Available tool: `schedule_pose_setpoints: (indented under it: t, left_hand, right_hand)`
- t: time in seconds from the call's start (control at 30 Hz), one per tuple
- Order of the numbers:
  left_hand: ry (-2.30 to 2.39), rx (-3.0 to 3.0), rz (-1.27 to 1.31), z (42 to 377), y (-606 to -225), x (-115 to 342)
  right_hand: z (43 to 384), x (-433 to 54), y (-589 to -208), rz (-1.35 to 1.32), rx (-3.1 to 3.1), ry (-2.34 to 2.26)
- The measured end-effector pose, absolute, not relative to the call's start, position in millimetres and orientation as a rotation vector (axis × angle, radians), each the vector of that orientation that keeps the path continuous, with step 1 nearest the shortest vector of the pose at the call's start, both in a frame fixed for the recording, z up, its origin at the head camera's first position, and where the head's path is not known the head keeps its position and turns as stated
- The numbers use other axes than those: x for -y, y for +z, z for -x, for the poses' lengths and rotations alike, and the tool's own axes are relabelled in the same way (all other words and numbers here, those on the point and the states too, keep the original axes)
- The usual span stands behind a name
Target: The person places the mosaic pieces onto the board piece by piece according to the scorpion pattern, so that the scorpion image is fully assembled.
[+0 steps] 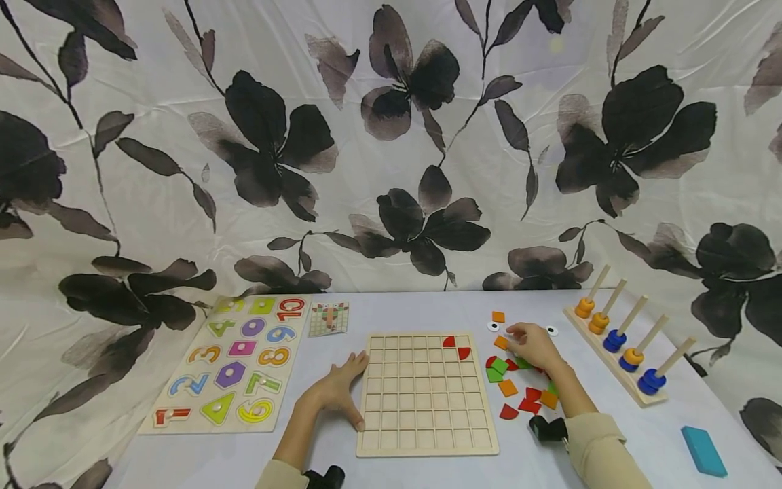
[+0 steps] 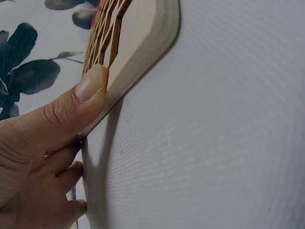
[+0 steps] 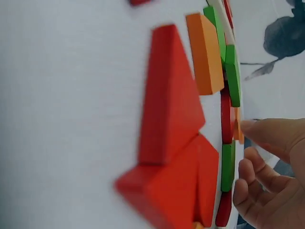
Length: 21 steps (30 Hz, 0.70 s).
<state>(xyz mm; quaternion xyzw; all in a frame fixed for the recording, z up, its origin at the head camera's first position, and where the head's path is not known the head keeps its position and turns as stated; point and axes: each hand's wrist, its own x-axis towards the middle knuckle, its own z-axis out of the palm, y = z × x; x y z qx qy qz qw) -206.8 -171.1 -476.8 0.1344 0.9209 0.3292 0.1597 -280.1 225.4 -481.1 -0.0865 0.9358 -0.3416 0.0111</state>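
My left hand (image 1: 339,384) lies at the left edge of the wooden grid board (image 1: 427,456), fingers and thumb spread. Its thumb (image 2: 93,88) presses on the board's rim (image 2: 143,43) in the left wrist view, with the other fingers below. Two red quarter-circle pieces (image 1: 464,353) sit in cells near the board's top right. My right hand (image 1: 534,345) is over the loose pieces right of the board, its fingertips right at an orange square (image 1: 501,342). In the right wrist view the fingers are loosely bent and the thumb tip (image 3: 250,128) overlaps an orange piece.
Red, green and orange pieces (image 1: 508,388) and white eye discs (image 1: 552,331) lie around the right hand. A peg stand with rings (image 1: 623,360) stands further right, a teal block (image 1: 704,451) in front. Leftward are a number puzzle board (image 1: 210,367) and a pattern card (image 1: 328,319).
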Motion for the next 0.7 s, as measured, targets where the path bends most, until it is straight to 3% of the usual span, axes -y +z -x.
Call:
schedule_pose_setpoints:
  t: [0.7]
  left_hand:
    - [0.952, -2.626, -0.389, 207.4, -477.3, 172.3]
  right_hand:
    - [244.2, -193.8, -479.9, 0.472, -2.906, -0.801]
